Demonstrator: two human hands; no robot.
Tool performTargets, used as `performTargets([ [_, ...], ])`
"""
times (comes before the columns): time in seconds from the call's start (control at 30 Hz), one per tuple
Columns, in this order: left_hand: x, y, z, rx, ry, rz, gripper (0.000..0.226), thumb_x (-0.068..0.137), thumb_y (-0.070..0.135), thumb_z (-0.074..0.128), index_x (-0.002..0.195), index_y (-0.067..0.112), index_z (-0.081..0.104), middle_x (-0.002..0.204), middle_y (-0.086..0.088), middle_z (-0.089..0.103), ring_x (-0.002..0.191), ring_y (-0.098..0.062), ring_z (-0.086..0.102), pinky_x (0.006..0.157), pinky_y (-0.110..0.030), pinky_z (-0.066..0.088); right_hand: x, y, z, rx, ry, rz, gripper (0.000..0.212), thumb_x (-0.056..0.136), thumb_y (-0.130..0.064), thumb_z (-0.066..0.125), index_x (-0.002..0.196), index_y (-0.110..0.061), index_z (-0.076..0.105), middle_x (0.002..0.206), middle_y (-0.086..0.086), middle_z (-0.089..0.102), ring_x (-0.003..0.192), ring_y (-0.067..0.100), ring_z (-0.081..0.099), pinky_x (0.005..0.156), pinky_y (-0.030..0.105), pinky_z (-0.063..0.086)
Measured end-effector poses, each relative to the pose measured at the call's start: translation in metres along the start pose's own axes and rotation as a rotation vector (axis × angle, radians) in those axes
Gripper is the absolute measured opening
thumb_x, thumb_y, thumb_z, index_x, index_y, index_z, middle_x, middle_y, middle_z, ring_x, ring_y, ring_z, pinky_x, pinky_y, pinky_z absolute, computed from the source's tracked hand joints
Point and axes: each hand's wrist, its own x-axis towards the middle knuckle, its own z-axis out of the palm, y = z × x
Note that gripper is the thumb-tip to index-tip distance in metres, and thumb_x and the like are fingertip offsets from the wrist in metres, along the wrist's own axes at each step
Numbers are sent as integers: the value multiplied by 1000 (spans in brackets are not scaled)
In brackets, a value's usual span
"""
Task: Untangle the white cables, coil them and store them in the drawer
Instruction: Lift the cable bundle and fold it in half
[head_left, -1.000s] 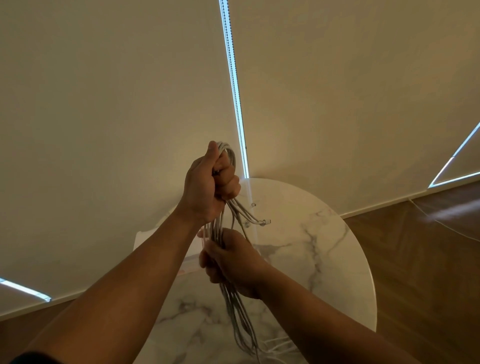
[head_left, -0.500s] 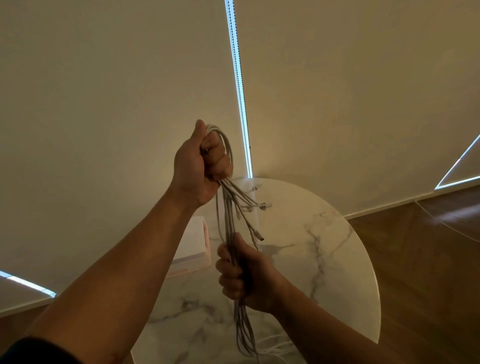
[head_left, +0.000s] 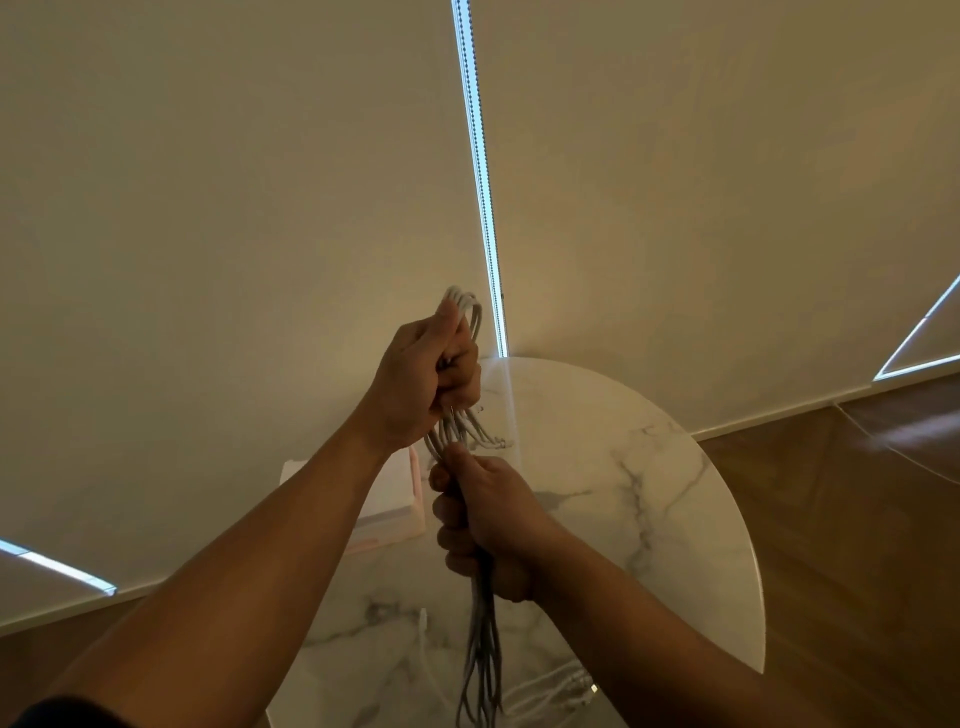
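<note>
With white cable bundle (head_left: 480, 639) hanging vertical over marble tabletop (head_left: 649, 499): gripping top loops in fisted left hand (head_left: 423, 387), clenching right hand (head_left: 485, 525) directly below.

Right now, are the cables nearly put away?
Not yet. The white cables are gathered into one folded bundle, gripped by the left hand above and right hand below. More loose white cable lies on the round marble table. Storing remains.
</note>
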Motion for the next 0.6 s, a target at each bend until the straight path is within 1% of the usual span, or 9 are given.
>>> performTargets([
  [0.1, -4, 2, 1, 213, -33, -4, 48, 99, 47, 34, 60, 19, 40, 51, -3, 37, 42, -21, 37, 46, -25, 36, -8, -13, -3, -109, 27, 21, 41, 103, -47, 33, 79, -17, 49, 50, -5, 35, 39, 9, 26, 39, 21, 24],
  [0.17, -5, 5, 4, 350, -53, 11, 49, 99, 48, 34, 60, 20, 45, 53, -6, 43, 43, -24, 45, 48, -27, 41, -12, -22, -5, -157, 18, 30, 41, 102, -46, 35, 80, -15, 49, 52, -4, 34, 40, 9, 25, 40, 21, 23],
  [0.27, -4, 9, 5, 455, -51, 21, 51, 99, 45, 31, 63, 11, 43, 53, -12, 45, 43, -26, 47, 48, -27, 42, -17, -34, -8, -191, -26, 48, 36, 103, -39, 36, 85, -11, 50, 53, -4, 33, 42, 9, 24, 42, 22, 22],
  [0.43, -4, 5, 5, 573, -63, 21, 58, 100, 44, 30, 65, 0, 47, 51, -16, 45, 41, -24, 44, 46, -26, 41, -23, -44, -13, -281, -94, 70, 18, 99, -11, 41, 89, -4, 54, 56, 0, 32, 44, 9, 25, 39, 20, 24],
  [0.5, -6, 1, 6, 616, -61, 19, 61, 99, 44, 31, 65, -3, 49, 52, -18, 47, 42, -22, 45, 46, -25, 42, -23, -46, -15, -339, -90, 61, 17, 98, -7, 43, 89, -2, 56, 54, 0, 34, 42, 9, 27, 39, 19, 25],
  [0.6, -7, -1, 5, 635, -44, 13, 61, 104, 36, 30, 68, -7, 52, 56, -20, 52, 46, -21, 49, 50, -24, 44, -24, -49, -17, -418, -70, 58, 17, 99, -7, 44, 92, -1, 58, 52, -1, 39, 41, 8, 31, 40, 19, 28],
])
